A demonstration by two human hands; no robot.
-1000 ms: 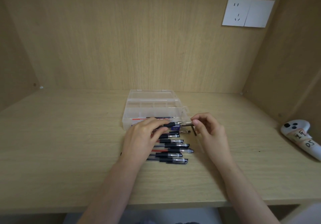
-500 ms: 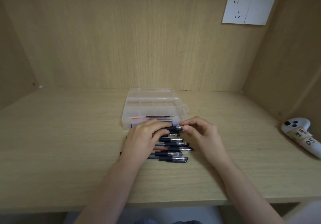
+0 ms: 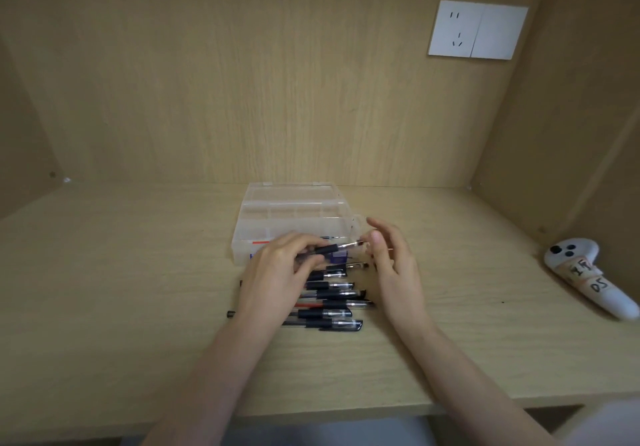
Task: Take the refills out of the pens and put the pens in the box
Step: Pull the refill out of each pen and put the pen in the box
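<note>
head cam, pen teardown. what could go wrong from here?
1. Only the left hand grips the held pen. The right hand is open beside its tip, so the pen may twist or slip when the refill is pulled.
2. The loose pens lie right under the left hand, and a nudge could roll or scatter them.
3. The clear box sits just behind, and a jerk might knock it.

Worktop (image 3: 121,289): broad bare wood on the left, out to the side wall. On the right, a bare stretch runs to the controller (image 3: 585,272), which lies near the right wall (image 3: 571,134). Centre is blocked: box (image 3: 294,199) far, row of pens (image 3: 325,313) just in front of it. Left hand (image 3: 277,269), gripping a pen (image 3: 329,249), and right hand (image 3: 394,265) sit over the far end of the row. Both forearms cross the near strip.
</note>
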